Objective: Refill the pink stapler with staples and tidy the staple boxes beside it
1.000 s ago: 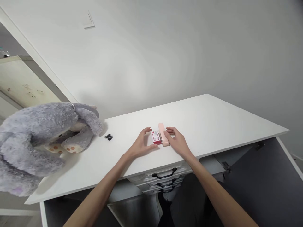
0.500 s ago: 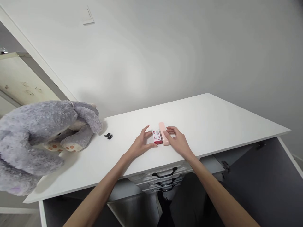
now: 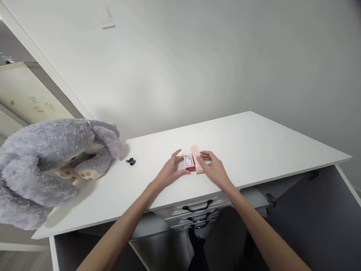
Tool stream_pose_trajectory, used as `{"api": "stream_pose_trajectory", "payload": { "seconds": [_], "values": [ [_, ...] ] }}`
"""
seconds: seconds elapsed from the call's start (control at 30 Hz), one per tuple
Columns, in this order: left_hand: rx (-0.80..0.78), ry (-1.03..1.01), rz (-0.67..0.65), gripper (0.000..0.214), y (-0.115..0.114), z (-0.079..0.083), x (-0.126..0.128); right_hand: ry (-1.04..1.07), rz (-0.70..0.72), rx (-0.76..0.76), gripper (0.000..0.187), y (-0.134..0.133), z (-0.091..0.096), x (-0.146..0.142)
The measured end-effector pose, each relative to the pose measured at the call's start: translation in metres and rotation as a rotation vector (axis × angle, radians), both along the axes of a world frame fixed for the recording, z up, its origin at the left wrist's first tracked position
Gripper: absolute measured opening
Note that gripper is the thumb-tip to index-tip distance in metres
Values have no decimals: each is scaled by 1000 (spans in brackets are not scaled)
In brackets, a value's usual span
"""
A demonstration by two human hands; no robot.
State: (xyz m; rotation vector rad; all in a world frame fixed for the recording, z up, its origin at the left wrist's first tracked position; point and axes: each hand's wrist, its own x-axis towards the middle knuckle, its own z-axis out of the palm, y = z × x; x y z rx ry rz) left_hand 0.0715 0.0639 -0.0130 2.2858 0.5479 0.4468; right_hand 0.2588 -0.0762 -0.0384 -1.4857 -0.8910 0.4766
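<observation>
A small red-and-white box (image 3: 188, 162) lies on the white cabinet top, with a long pink stapler (image 3: 197, 162) close along its right side. My left hand (image 3: 170, 169) curves around the left of the box, thumb at its near corner and fingertips at its left edge. From the right, my right hand (image 3: 213, 167) grips the stapler, its thumb on top and the other fingers curled by the far right side. The undersides of both things are hidden.
A big grey plush toy (image 3: 62, 162) sits at the left end of the cabinet top (image 3: 267, 146). Near it lies a small black item (image 3: 131, 161). Below the front edge are drawers with black handles (image 3: 197, 206) and an open cabinet door (image 3: 316, 210) at right.
The view has shifted slightly, so everything appears a little farther right. Both hands stay at the box and the stapler, with hardly any change in their grip.
</observation>
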Motion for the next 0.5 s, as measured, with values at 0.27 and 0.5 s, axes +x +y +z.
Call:
{"api": "stream_pose_trajectory", "payload": {
  "seconds": [0.27,0.5],
  "values": [
    [122,28,11,104,-7,-3,-13,-17,2,-6,45,-3,2,-1],
    [598,48,314,62,30,-2,-74,1,7,-18,45,-3,3,-2]
  ]
}}
